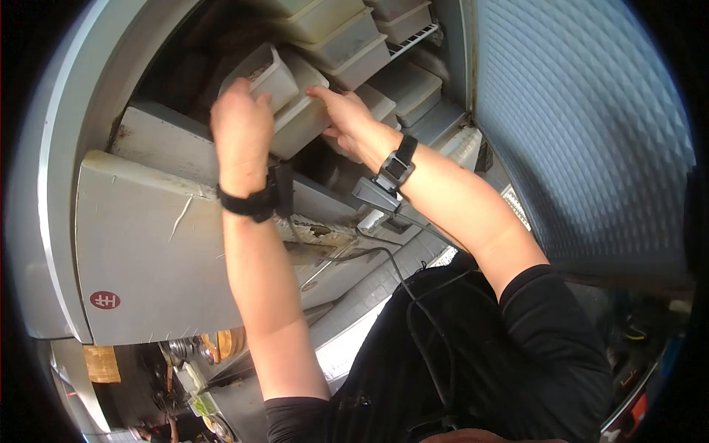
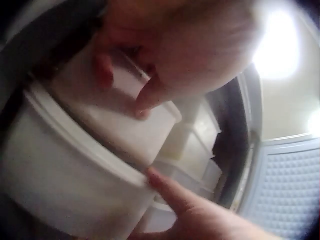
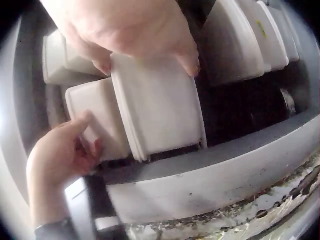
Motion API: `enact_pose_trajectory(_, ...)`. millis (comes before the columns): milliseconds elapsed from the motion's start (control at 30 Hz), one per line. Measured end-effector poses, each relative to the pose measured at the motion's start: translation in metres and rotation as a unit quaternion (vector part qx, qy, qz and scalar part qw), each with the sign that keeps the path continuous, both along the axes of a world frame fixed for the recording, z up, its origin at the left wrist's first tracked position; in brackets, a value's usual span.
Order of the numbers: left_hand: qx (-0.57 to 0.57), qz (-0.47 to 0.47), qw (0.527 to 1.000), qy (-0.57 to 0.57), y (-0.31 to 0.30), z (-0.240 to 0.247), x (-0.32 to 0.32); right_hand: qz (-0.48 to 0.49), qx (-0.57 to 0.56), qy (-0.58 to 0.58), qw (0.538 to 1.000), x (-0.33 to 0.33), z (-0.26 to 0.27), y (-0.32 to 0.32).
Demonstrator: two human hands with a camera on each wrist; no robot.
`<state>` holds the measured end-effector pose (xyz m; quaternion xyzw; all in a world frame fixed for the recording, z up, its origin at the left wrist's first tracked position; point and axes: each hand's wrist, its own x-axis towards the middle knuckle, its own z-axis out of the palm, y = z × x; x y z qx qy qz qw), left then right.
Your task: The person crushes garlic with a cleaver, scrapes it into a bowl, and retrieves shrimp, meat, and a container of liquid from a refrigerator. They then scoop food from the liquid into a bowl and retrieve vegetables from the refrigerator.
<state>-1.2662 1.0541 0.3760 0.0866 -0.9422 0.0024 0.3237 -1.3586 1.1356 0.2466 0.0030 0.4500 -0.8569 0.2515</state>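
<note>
When viewed from the head: one smaller tub [image 1: 279, 87], tilted, clamped in the left hand [image 1: 242, 124], thumb on its outer wall; just below, one larger tub [image 1: 301, 127] gripped by the right hand [image 1: 347, 118], thumb at its rim. From the left wrist: left fingers [image 2: 104, 72] apart on the smaller tub's wall. From the right wrist: front ledge [image 3: 215, 186] near the larger tub; dark open gap to its right; above that, at least three other tubs [image 3: 235, 45].
</note>
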Motion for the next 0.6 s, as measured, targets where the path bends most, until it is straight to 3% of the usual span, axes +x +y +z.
enact_pose_trajectory(67,-0.017,-0.014,0.999,0.032,-0.024,-0.021,-0.023,0.002,0.029,-0.010,1.000,-0.003,-0.002,-0.016)
enact_pose_trajectory(133,-0.019,0.000,1.000,0.011,-0.037,-0.034,-0.037,-0.072,0.031,0.016,0.997,-0.011,-0.016,-0.041)
enact_pose_trajectory(200,-0.075,0.005,0.996,0.057,-0.044,-0.043,-0.047,-0.071,0.078,0.011,0.994,0.006,0.001,-0.027)
enact_pose_trajectory(267,-0.065,0.012,0.996,0.056,-0.040,-0.044,-0.050,-0.129,0.126,0.044,0.983,0.012,0.004,-0.023)
enact_pose_trajectory(333,-0.042,0.029,0.999,0.019,-0.033,-0.041,-0.047,-0.101,0.105,0.028,0.989,0.009,-0.004,-0.017)
enact_pose_trajectory(400,-0.067,0.031,0.995,0.063,-0.027,-0.047,-0.040,-0.132,0.037,0.112,0.984,0.008,-0.019,-0.016)
enact_pose_trajectory(500,-0.106,0.030,0.987,0.114,-0.011,-0.050,-0.023,-0.102,0.121,0.149,0.976,0.002,-0.035,-0.007)
enact_pose_trajectory(600,-0.101,0.017,0.987,0.121,0.010,-0.056,-0.003,-0.056,0.071,0.153,0.984,0.004,-0.044,0.017)
